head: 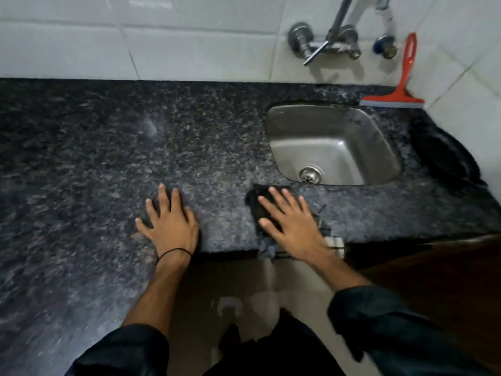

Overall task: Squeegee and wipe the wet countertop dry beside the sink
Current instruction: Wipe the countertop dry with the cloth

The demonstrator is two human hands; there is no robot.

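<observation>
- On the dark speckled tabletop [108, 137], near its front edge, both hands lie flat with the fingers spread; neither hand is closed around anything.
- The left hand [169, 222] rests on the bare stone; a thin black band [173, 252] goes round its wrist.
- The right hand [291, 221] presses down on a dark cloth [260, 210]; its grip is apart, palm down on the cloth, not clamped on it.
- The cloth sits just in front of the sink [333, 147]; one end of it hangs over the front edge, and a light checked bit shows there.
- The sink is shiny metal with a round drain [310, 175]; a tap [325, 42] sticks out of the white tiled wall [189, 36] above it.
- The red squeegee [398, 88] stands at the back right corner, behind the sink; its blade is on the tabletop and its handle leans on the wall; it is well apart from both hands.
- A dark round thing [444, 156] lies to the right of the sink; it is too dim to tell what it is.
</observation>
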